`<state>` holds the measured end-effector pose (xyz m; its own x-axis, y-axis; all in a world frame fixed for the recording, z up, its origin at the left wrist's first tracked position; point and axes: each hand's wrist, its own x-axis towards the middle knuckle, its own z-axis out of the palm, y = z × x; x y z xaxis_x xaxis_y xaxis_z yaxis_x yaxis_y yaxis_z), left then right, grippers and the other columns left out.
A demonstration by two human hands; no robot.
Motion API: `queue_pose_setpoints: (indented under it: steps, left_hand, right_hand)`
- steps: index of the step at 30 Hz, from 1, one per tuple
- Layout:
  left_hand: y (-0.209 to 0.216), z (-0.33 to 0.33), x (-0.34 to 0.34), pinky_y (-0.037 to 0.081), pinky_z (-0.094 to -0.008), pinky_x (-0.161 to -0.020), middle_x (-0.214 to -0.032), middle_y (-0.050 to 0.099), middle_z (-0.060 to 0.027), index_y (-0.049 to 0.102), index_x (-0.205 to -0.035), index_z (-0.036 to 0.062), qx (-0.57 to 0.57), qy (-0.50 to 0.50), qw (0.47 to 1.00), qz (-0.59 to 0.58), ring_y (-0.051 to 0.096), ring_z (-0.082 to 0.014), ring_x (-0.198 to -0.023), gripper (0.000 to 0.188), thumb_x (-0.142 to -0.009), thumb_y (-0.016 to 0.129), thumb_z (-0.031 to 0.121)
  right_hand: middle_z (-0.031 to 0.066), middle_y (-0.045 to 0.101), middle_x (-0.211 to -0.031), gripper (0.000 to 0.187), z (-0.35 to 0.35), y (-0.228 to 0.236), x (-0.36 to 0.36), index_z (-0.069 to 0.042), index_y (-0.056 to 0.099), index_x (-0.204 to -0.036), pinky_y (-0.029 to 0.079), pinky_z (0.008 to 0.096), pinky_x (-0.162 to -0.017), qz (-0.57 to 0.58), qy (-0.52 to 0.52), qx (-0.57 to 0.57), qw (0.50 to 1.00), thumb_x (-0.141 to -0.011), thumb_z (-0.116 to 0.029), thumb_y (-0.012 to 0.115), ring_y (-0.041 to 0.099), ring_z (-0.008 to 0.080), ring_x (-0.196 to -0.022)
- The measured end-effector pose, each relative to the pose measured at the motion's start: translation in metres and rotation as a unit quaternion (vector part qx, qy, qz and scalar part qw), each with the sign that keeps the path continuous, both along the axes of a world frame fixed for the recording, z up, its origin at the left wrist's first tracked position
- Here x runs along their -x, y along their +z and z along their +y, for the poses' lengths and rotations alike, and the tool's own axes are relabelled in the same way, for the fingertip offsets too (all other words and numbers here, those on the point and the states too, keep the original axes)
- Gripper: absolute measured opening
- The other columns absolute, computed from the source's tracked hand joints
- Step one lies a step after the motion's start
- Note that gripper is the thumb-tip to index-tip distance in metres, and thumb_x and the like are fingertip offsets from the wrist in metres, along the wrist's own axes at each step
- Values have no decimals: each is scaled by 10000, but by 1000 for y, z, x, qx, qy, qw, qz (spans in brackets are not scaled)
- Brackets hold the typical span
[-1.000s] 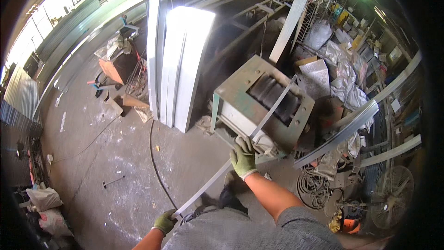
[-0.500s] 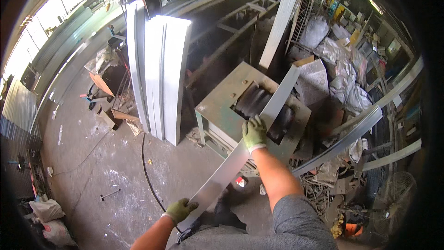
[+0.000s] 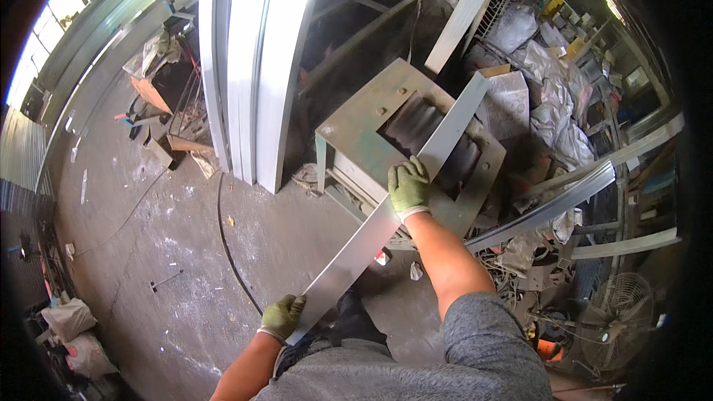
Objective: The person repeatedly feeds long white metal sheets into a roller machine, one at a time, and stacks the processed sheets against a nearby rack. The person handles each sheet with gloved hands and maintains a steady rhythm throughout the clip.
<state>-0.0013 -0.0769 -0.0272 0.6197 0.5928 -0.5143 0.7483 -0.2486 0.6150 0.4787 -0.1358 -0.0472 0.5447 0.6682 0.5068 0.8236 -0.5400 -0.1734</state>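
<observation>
Both gloved hands grip the metal strip (image 3: 386,215): left hand (image 3: 282,317) at near end, right hand (image 3: 408,187) mid-length; long axis runs over the green machine (image 3: 356,130).

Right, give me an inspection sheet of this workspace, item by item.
Surface: dusty concrete floor.
Job's things: long metal strip lying across the machine, over its rollers.
Clutter: bags at left, scrap pile at right.
Grippers: left hand holds the strip's near end; right hand grips its middle; both gloved.
Cables: dark cable curving over the floor.
Surroundings: white panels standing upright, fan.
</observation>
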Motion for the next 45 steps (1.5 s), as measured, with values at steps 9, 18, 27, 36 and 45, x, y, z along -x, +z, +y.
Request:
queue_pose_setpoints:
  steps: [9,18,27,36,45]
  left_hand:
    - [-51,-11,138,540,-610,-825,-988,746,-278,769,-1069,95,-4,60,998,14,701,-534,-998,609,-1104,471,625]
    - [-84,-15,244,552,-571,-834,-982,761,-272,785,-1043,73,28,103,993,41,722,-512,-988,636,-1113,457,613]
    - [-110,-24,344,540,-499,-741,-812,756,-217,782,-912,24,3,150,983,102,718,-346,-770,639,-1120,513,566]
    - [-94,-11,406,558,-593,-915,-1003,757,-305,810,-972,37,-5,134,965,224,721,-541,-1039,654,-1085,453,573]
    - [-56,6,237,585,-530,-898,-1058,790,-250,773,-1176,110,30,20,999,32,752,-473,-1049,590,-1026,615,659]
  right_hand:
    - [130,698,-1238,242,-4,-14,136,-45,732,-1005,386,568,-1197,26,13,16,999,-1015,-268,640,520,403,-1389]
    - [135,665,-1344,258,-11,-28,239,-63,723,-1094,354,627,-1219,63,17,57,996,-1008,-288,633,459,424,-1472]
    - [138,643,-1420,355,-18,-30,341,-60,741,-1188,344,631,-1222,116,25,75,990,-1034,-348,600,445,436,-1483]
    - [171,597,-1494,394,-27,-15,405,-74,731,-1233,306,645,-1249,190,93,106,972,-1041,-395,609,391,492,-1509]
    - [213,556,-1542,489,-16,-6,232,14,678,-1335,295,660,-1249,109,60,100,987,-1084,-378,530,393,480,-1538]
